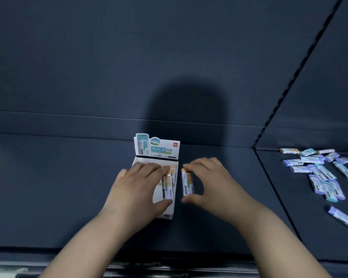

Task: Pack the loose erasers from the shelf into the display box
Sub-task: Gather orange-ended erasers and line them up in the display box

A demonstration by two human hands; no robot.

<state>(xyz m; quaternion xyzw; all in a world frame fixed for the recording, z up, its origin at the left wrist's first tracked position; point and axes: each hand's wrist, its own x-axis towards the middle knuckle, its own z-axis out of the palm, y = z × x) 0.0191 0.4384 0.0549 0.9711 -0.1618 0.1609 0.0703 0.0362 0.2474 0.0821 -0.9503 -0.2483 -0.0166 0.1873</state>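
The dark shelf (pixel 68 187) is carrying all items. The left hand (pixel 141 185) is lying over the display box (pixel 157 149), which is standing at the shelf centre with its header card on the far side. Its grip is clamping an orange-tipped eraser (pixel 168 187) between fingers and thumb at the box opening. The right hand (pixel 211 181) is sitting just right of the box, its grip pinching a second eraser (pixel 187 183) end to end. The loose erasers (pixel 319 173) are lying scattered well apart at the right
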